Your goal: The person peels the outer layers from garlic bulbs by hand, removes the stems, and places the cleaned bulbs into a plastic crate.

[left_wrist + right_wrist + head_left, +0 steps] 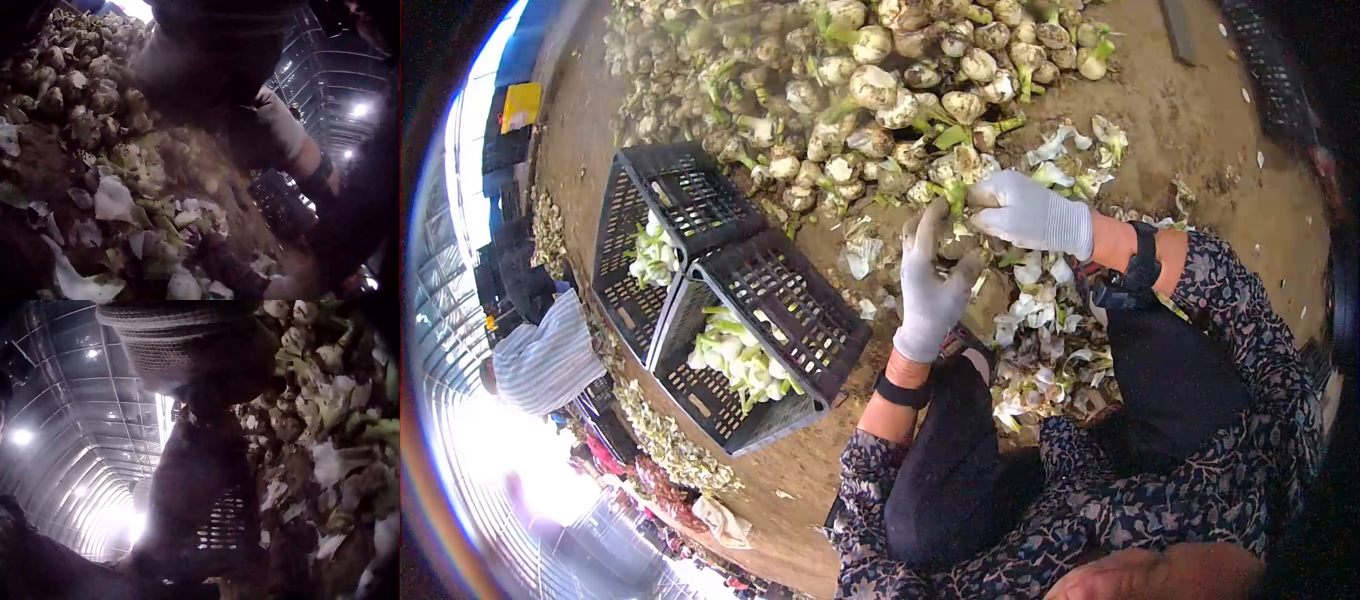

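Note:
In the head view, a bulb with a short green stem (954, 196) is between my two white-gloved hands, just in front of the big pile. My left hand (932, 290) curls its fingers and thumb around the bulb from below. From the right, my right hand (1030, 213) pinches at the green top with thumb and fingers. Much of the bulb is hidden behind the fingers. Loose white peelings (1030, 330) lie right under the hands. Both wrist views are dark; the right glove's ribbed cuff (169, 344) shows, but the bulb does not.
A large pile of unpeeled bulbs (870, 90) lies ahead. To the left, two black plastic crates (785, 285) stand together, holding clean white bulbs (740, 355) with green stems. Bent knees flank the peelings. Another person in a striped shirt (550, 355) is farther left.

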Demonstrator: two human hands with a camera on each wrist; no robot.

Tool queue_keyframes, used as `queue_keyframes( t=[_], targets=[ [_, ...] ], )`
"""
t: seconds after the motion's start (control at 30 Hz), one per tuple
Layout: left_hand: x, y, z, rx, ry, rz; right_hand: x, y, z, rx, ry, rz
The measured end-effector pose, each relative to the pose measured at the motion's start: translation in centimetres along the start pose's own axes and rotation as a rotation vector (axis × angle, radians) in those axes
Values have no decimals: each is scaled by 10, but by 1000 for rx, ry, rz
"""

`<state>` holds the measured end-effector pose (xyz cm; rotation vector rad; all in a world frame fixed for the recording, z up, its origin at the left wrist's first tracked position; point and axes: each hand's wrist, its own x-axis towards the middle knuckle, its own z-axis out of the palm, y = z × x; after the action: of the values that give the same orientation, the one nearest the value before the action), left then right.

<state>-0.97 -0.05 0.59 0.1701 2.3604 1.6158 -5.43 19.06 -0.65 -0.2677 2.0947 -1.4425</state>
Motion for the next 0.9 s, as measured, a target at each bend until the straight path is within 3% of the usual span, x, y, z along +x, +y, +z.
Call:
queue_keyframes(
  t=[0.07, 0.13, 0.17, 0.27, 0.3, 0.33, 0.4, 0.53, 0.6, 0.63, 0.7, 0.73, 0.8, 0.87, 0.9],
  targets=[
    [2, 8, -1, 156, 36, 139, 0, -2, -4, -173, 44, -144],
    [-4, 2, 1, 70, 41, 89, 1, -1, -14, -296, -11, -205],
    [-7, -2, 4, 26, 44, 66, 5, -1, -20, -351, -142, -48],
    [-9, -11, 9, 68, 153, 128, 4, -2, -43, -566, -251, -172],
    [-8, -7, 3, 123, 201, 82, 3, 2, -45, -674, -216, -129],
    [-8, -2, -3, 78, 225, 18, 2, 4, -46, -629, -181, -88],
    [-4, 8, -11, 172, 207, 98, 1, 5, -47, -539, -108, -4],
    [0, 15, -4, 249, 165, 259, 2, -21, -29, 133, -153, -102],
    [-1, 18, -3, 344, 192, 297, 4, -18, -14, 253, -97, -95],
    [-3, 16, -6, 290, 150, 286, 5, -18, -13, 243, -75, -77],
    [-5, 17, -1, -227, 198, 12, 5, -20, -10, 15, 78, -235],
    [-6, 18, 0, -485, 217, -127, 3, -22, -10, 56, 44, -190],
    [-6, 17, -16, -1072, 32, -584, -1, -29, -12, 133, -20, -99],
    [-2, -15, -17, -1629, -125, -734, 1, -19, -2, 134, 20, -67],
    [3, -5, -12, -1412, -3, -708, 2, -13, 1, 176, 40, -57]
  ],
)
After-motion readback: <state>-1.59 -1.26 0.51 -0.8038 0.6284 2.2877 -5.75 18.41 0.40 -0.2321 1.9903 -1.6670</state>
